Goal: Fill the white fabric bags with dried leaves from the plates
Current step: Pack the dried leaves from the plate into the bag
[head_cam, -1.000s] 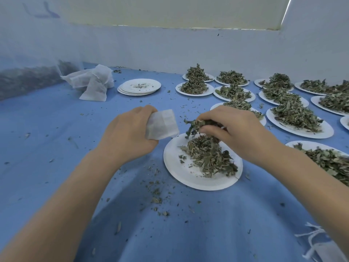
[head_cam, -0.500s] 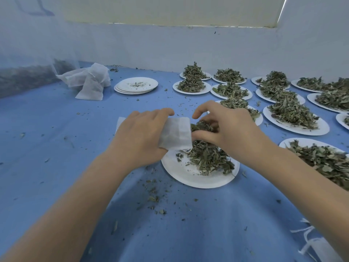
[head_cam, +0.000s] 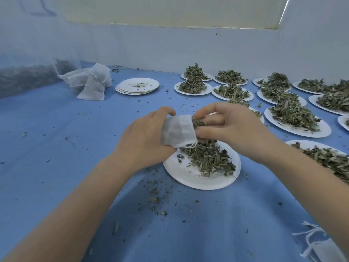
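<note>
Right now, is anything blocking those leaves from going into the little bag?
Nothing visible. The left hand holds the white bag with its mouth open toward the right hand, which pushes dried leaves straight in.

A small white fabric bag (head_cam: 178, 131) lies on its side in the air, mouth to the right with dried leaves (head_cam: 198, 122) at its opening, just above a white plate (head_cam: 190, 175) bearing a loose heap (head_cam: 209, 159) of green-brown leaves.

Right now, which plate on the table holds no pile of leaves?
The top plate of the empty stack, beside the heap of white bags; it carries only crumbs, the others carry piles.
</note>
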`<control>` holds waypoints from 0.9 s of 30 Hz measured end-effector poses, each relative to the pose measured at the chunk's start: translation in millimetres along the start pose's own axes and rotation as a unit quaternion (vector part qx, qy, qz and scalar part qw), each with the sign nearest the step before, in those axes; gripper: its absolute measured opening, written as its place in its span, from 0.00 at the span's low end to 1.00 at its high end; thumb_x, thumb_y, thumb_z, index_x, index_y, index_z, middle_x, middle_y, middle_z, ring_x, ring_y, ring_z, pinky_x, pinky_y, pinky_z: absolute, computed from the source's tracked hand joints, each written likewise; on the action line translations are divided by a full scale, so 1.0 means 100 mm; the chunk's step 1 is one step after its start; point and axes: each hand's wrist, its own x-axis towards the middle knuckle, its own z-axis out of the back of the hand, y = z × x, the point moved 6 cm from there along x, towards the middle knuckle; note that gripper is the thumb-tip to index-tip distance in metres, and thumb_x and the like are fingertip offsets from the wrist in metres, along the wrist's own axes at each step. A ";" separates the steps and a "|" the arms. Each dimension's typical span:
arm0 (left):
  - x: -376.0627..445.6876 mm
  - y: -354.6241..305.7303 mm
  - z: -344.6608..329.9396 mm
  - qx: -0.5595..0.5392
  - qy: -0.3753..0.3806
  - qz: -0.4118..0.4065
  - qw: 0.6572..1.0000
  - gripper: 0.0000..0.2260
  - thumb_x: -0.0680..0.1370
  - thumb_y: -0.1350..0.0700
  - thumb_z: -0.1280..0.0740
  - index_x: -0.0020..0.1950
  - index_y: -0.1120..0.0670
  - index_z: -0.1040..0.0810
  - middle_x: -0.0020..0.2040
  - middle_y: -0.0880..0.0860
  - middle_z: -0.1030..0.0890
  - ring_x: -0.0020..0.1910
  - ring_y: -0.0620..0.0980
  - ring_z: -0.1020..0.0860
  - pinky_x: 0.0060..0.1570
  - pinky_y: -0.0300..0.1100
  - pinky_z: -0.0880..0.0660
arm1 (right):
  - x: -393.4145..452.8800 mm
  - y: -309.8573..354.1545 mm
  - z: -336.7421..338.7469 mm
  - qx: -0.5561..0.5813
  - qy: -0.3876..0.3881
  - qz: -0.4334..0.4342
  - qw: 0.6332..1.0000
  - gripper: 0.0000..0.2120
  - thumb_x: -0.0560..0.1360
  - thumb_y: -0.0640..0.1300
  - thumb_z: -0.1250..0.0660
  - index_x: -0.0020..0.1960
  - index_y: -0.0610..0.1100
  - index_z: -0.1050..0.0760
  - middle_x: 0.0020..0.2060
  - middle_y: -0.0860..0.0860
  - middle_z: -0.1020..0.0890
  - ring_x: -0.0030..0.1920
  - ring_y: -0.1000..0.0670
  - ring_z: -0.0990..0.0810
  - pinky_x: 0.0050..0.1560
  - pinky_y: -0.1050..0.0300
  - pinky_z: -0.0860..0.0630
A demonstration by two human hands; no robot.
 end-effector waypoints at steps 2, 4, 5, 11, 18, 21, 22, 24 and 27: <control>0.00 0.00 -0.01 -0.019 -0.002 0.004 1.000 0.26 0.65 0.52 0.29 0.61 0.48 0.31 0.50 0.47 0.24 0.46 0.53 0.25 0.43 0.46 0.27 | 0.01 -0.02 0.01 -0.025 -0.040 0.000 0.999 0.12 0.64 0.45 0.24 0.45 0.51 0.23 0.36 0.53 0.15 0.41 0.53 0.16 0.54 0.51 0.22; 0.01 0.01 0.00 -0.036 -0.003 0.017 0.999 0.25 0.64 0.51 0.29 0.60 0.48 0.31 0.50 0.48 0.23 0.45 0.52 0.25 0.44 0.46 0.27 | 0.01 -0.03 0.03 -0.013 -0.065 0.001 0.998 0.13 0.63 0.48 0.23 0.44 0.52 0.24 0.37 0.52 0.15 0.42 0.52 0.16 0.55 0.48 0.23; 0.01 0.02 0.01 -0.045 -0.004 0.024 0.999 0.25 0.64 0.51 0.30 0.59 0.48 0.31 0.50 0.48 0.23 0.45 0.51 0.25 0.44 0.46 0.27 | 0.01 -0.04 0.04 -0.001 -0.070 0.001 0.998 0.14 0.62 0.48 0.24 0.44 0.53 0.24 0.38 0.52 0.15 0.42 0.51 0.16 0.56 0.47 0.23; -0.01 -0.05 -0.01 0.009 0.003 -0.020 1.000 0.25 0.66 0.50 0.30 0.61 0.49 0.30 0.52 0.48 0.22 0.47 0.53 0.25 0.42 0.43 0.32 | -0.01 0.00 0.01 -0.048 -0.050 0.032 0.997 0.06 0.65 0.46 0.25 0.42 0.54 0.19 0.36 0.53 0.15 0.40 0.55 0.16 0.53 0.49 0.22; -0.04 -0.19 -0.01 0.032 -0.016 -0.064 0.997 0.27 0.66 0.50 0.29 0.64 0.54 0.29 0.53 0.50 0.21 0.48 0.54 0.24 0.40 0.40 0.38 | -0.06 0.09 -0.18 -0.054 0.045 0.096 0.993 0.14 0.76 0.39 0.34 0.54 0.57 0.20 0.51 0.48 0.16 0.55 0.42 0.20 0.56 0.43 0.25; -0.03 -0.16 0.00 0.004 -0.014 -0.038 0.999 0.29 0.65 0.48 0.29 0.65 0.51 0.31 0.56 0.49 0.23 0.49 0.53 0.25 0.40 0.41 0.35 | -0.08 0.13 -0.19 -0.021 0.073 0.107 0.991 0.17 0.75 0.33 0.35 0.54 0.53 0.20 0.55 0.52 0.18 0.57 0.49 0.20 0.60 0.48 0.26; -0.03 -0.16 0.00 -0.002 -0.011 -0.038 0.999 0.29 0.66 0.49 0.29 0.65 0.51 0.32 0.56 0.49 0.23 0.50 0.53 0.25 0.41 0.42 0.33 | -0.07 0.13 -0.17 -0.016 0.053 0.109 0.992 0.16 0.74 0.34 0.33 0.53 0.53 0.19 0.54 0.54 0.18 0.55 0.53 0.19 0.59 0.52 0.25; -0.04 -0.19 -0.02 -0.011 -0.001 -0.045 0.999 0.28 0.66 0.50 0.28 0.65 0.51 0.31 0.56 0.48 0.23 0.50 0.53 0.25 0.42 0.44 0.30 | -0.06 0.12 -0.13 -0.022 -0.004 0.108 0.994 0.16 0.70 0.34 0.28 0.48 0.54 0.19 0.49 0.55 0.17 0.48 0.57 0.18 0.55 0.54 0.23; -0.06 -0.25 -0.05 -0.015 0.009 -0.055 0.998 0.28 0.66 0.51 0.28 0.64 0.52 0.30 0.57 0.49 0.23 0.51 0.53 0.25 0.42 0.43 0.32 | -0.07 0.09 -0.12 -0.049 -0.067 0.111 0.990 0.15 0.66 0.36 0.25 0.42 0.56 0.19 0.35 0.57 0.16 0.37 0.59 0.18 0.45 0.62 0.21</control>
